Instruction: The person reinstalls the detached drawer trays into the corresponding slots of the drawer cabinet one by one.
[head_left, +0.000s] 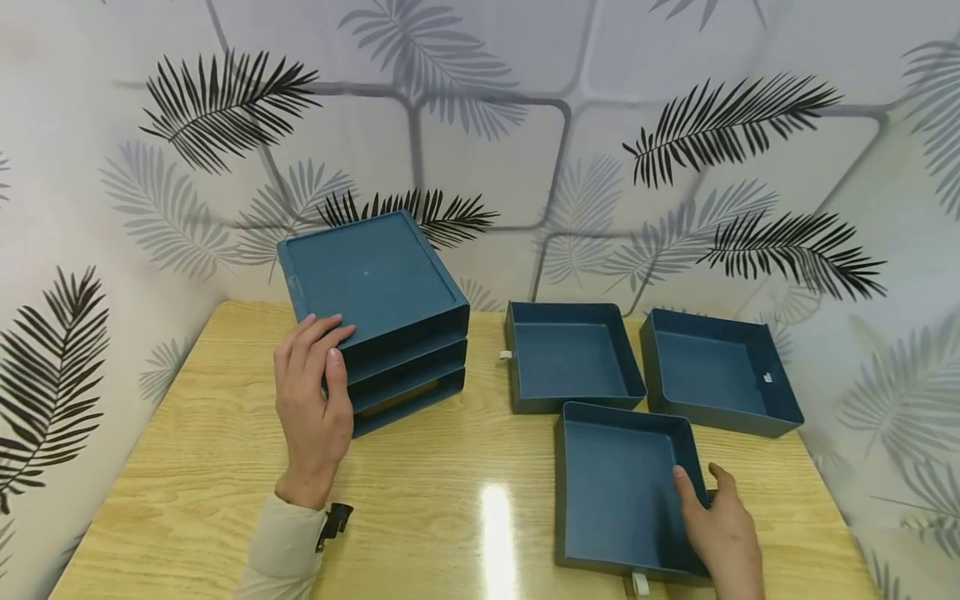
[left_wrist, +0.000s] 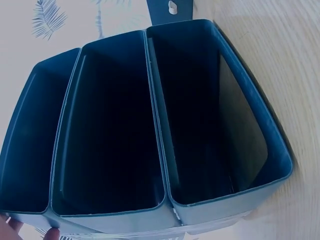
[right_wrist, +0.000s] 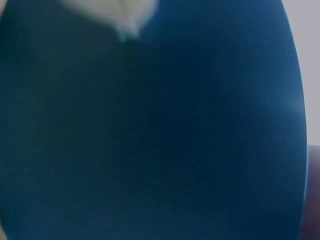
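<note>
Nearest you: your right hand (head_left: 727, 529), thumb inside the right wall of the front drawer (head_left: 615, 492), fingers outside it, a pinch on that wall; whether the drawer's base is raised or flat on the wood-grain table (head_left: 420, 508), cannot tell. Front drawer: one, blue, hollow side up, white pull tab (head_left: 640, 583) on the side facing you. Behind it, two more: a rear-left drawer (head_left: 573, 358), its own white tab (head_left: 506, 356) towards the casing, and a far-right drawer (head_left: 708, 367), both hollow side up, nothing inside. Casing (head_left: 367, 275): one, blue, three tiers, no drawer in any, standing to the left of all three drawers, turned at an angle. Your left hand (head_left: 315, 383): fingers laid over the casing's top at its left edge, unclenched, resting rather than grasping. Hazards, by judgement: your one-sided pinch could let the front drawer swing or slip, should the thumb relax; its back rim lies close to the rear-left drawer, so a shove away from you may jostle that neighbour; a push on the casing's front could turn or slide it, your left hand bearing so lightly
</note>
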